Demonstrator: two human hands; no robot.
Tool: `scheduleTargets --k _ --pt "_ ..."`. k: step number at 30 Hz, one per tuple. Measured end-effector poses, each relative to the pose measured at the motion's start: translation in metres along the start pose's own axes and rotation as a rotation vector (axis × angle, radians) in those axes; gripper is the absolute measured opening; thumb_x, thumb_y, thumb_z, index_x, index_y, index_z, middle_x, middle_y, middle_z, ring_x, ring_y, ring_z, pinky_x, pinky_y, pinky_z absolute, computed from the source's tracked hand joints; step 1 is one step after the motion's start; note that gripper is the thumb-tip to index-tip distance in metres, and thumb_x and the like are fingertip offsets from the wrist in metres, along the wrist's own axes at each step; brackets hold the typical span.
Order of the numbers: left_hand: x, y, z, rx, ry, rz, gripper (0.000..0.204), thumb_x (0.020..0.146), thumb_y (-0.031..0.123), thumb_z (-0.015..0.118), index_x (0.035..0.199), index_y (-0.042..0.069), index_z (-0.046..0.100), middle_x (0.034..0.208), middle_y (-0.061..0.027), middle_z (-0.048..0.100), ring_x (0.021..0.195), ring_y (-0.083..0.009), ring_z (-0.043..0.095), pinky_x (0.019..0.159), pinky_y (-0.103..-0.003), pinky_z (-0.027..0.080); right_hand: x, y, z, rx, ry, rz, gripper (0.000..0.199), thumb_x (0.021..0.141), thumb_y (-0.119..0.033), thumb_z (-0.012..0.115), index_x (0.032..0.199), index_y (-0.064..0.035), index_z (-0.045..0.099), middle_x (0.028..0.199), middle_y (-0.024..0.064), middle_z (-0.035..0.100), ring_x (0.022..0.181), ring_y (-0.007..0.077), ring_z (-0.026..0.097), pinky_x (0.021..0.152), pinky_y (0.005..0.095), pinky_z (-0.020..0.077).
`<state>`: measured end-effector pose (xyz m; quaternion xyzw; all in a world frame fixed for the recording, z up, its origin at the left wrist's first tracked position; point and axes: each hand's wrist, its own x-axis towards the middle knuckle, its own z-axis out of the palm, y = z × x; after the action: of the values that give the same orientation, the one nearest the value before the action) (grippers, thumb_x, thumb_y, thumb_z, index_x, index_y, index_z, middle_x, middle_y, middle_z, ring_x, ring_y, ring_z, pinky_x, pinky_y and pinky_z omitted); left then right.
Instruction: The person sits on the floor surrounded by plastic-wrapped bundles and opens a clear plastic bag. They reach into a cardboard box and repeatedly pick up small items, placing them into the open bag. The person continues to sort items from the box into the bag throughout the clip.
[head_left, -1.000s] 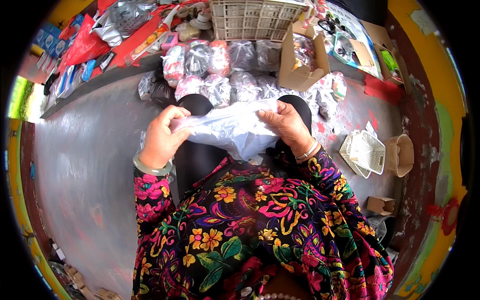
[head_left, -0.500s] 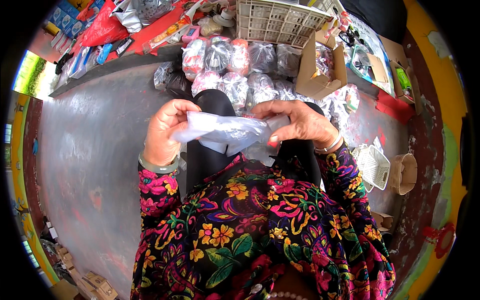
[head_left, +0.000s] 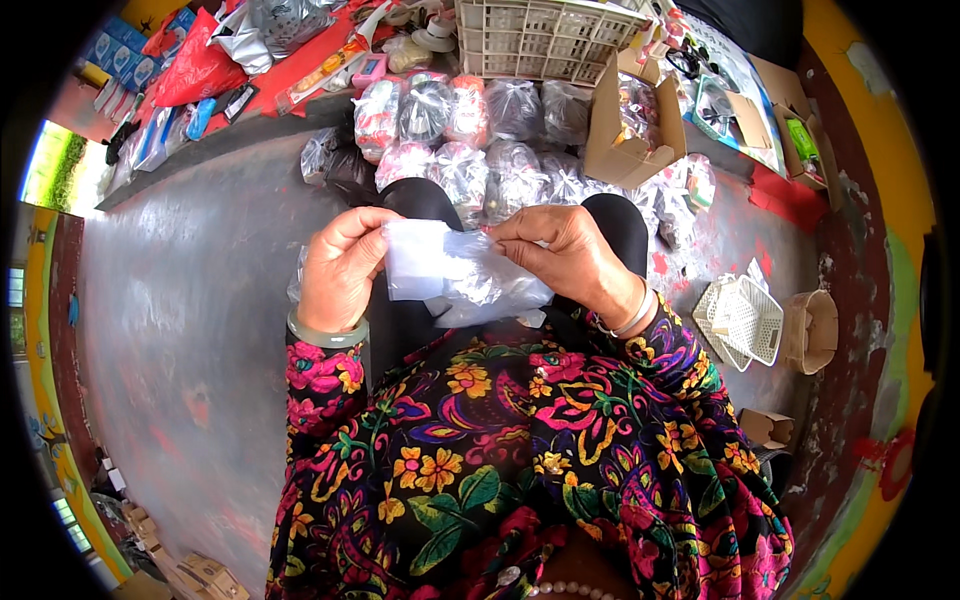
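Note:
Both my hands hold a thin clear plastic bag (head_left: 450,268) in front of my lap, above my knees in black trousers. My left hand (head_left: 340,268) pinches its left edge between thumb and fingers. My right hand (head_left: 565,258) pinches the bag's upper right part, fingers closed on the film. The bag is crumpled and hangs a little below my hands. My sleeves are dark with bright flowers; a green bangle sits on my left wrist and a pale one on my right.
Several filled, knotted clear bags (head_left: 470,130) lie on the grey floor (head_left: 200,330) beyond my knees. An open cardboard box (head_left: 625,130) stands at their right, a white plastic crate (head_left: 540,30) behind. Small white baskets (head_left: 745,320) and a brown carton (head_left: 810,330) lie at right.
The bag has been drawn in from a wide spread sheet to a narrower crumpled shape, and my hands have come closer together.

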<state>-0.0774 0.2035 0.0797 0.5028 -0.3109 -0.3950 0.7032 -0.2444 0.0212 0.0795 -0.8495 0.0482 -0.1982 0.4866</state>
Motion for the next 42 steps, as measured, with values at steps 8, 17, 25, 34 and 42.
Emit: scheduleTargets --k 8,17,25,34,42 --pt "0.006 -0.009 0.015 -0.133 -0.102 -0.028 0.025 0.078 0.009 0.060 0.100 -0.002 0.054 0.094 -0.0046 0.059 0.087 -0.0115 0.054 0.081 -0.025 0.042 0.000 -0.004 -0.003 0.414 -0.050 0.320 0.009 0.072 -0.004 0.067 0.070 -0.0026 0.058 0.065 -0.0031 0.054 0.064 0.0041 0.049 0.056 0.0207 0.0415" --pt "0.007 -0.028 0.001 -0.022 0.019 -0.101 0.018 0.082 0.004 0.054 0.099 -0.003 0.056 0.091 -0.0059 0.061 0.082 -0.0131 0.058 0.074 -0.026 0.046 -0.002 -0.007 -0.011 0.779 -0.093 0.471 0.013 0.080 -0.014 0.062 0.075 -0.0029 0.059 0.071 -0.0044 0.054 0.069 0.0041 0.047 0.065 0.0190 0.0383" --pt "0.007 -0.033 0.003 -0.227 -0.006 -0.108 0.023 0.081 0.005 0.054 0.104 -0.001 0.053 0.096 -0.0061 0.059 0.087 -0.0139 0.056 0.079 -0.027 0.045 -0.005 0.004 -0.011 0.867 -0.017 0.409 0.007 0.079 -0.011 0.061 0.079 -0.0037 0.058 0.075 -0.0035 0.055 0.072 0.0049 0.048 0.068 0.0192 0.0380" --pt "0.009 -0.042 0.018 0.075 -0.075 -0.074 0.026 0.072 -0.009 0.053 0.097 -0.002 0.054 0.095 -0.0033 0.056 0.088 -0.0122 0.054 0.079 -0.024 0.041 -0.002 0.011 -0.005 0.923 -0.046 0.436 0.009 0.073 -0.003 0.065 0.079 -0.0030 0.058 0.072 -0.0023 0.055 0.067 0.0058 0.048 0.062 0.0193 0.0380" --pt "0.012 -0.027 0.016 0.483 -0.125 0.193 0.023 0.079 0.000 0.050 0.101 -0.002 0.057 0.101 -0.0117 0.059 0.094 -0.0175 0.056 0.083 -0.028 0.042 -0.009 0.019 -0.008 0.953 0.059 0.460 0.009 0.080 -0.012 0.060 0.080 -0.0033 0.059 0.072 -0.0012 0.057 0.066 0.0062 0.050 0.062 0.0194 0.0389"
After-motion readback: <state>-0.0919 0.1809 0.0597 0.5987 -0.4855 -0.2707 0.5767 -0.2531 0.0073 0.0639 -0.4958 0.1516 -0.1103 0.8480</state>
